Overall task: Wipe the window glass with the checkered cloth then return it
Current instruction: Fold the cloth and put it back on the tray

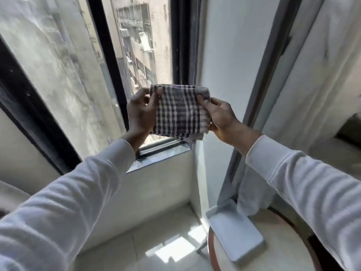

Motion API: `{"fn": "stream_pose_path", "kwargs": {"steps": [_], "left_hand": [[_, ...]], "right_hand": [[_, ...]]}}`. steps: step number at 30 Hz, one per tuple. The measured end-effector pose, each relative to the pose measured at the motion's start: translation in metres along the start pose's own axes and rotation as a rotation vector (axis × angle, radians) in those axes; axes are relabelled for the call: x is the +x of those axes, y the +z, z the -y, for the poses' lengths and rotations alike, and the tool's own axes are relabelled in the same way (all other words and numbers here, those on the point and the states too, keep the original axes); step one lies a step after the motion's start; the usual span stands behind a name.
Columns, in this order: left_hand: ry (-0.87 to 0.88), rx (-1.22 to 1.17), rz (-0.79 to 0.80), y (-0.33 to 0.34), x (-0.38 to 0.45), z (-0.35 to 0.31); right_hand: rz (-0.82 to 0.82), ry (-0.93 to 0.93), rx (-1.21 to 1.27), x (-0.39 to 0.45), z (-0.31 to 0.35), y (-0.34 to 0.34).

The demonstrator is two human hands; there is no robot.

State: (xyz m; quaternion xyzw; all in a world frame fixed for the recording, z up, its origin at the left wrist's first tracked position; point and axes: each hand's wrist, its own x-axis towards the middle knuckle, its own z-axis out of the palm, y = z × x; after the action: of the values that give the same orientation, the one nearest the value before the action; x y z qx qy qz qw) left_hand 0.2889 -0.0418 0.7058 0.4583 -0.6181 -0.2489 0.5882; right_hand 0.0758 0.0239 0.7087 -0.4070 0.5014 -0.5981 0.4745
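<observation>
A folded checkered cloth (178, 112), dark blue and white, is held up in front of the window between both hands. My left hand (141, 112) pinches its upper left edge with thumb and fingers. My right hand (220, 116) grips its right side, thumb on the front. The window glass (64, 61) stretches to the left and behind the cloth, with smeared, cloudy patches. A narrower pane (140, 45) lies between black frame bars. The cloth hangs just short of the glass; contact cannot be told.
A black window frame (181, 40) and a metal sill (164, 153) sit below the cloth. A white wall and a grey door frame (259, 90) stand to the right. At lower right, a round table (283, 241) carries a white tray (234, 231). Tiled floor lies below.
</observation>
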Motion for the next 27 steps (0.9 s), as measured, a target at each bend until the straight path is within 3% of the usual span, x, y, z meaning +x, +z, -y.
{"fn": "stream_pose_path", "kwargs": {"steps": [9,13,19,27], "left_hand": [[-0.704,-0.095,0.452,0.177,-0.204,0.165],[-0.905,-0.121,0.652,0.234,-0.291,0.248],[-0.882,0.052,0.734,0.293,-0.367,0.356],[-0.847,0.111,0.803,0.354,-0.401,0.46]], "right_hand": [[-0.251,0.492,-0.13,-0.046,-0.253,-0.198],[-0.326,0.678,-0.181,-0.066,-0.375,-0.267],[-0.376,0.732,-0.243,-0.067,-0.51,-0.317],[-0.46,0.742,-0.332,-0.047,-0.61,-0.349]]}}
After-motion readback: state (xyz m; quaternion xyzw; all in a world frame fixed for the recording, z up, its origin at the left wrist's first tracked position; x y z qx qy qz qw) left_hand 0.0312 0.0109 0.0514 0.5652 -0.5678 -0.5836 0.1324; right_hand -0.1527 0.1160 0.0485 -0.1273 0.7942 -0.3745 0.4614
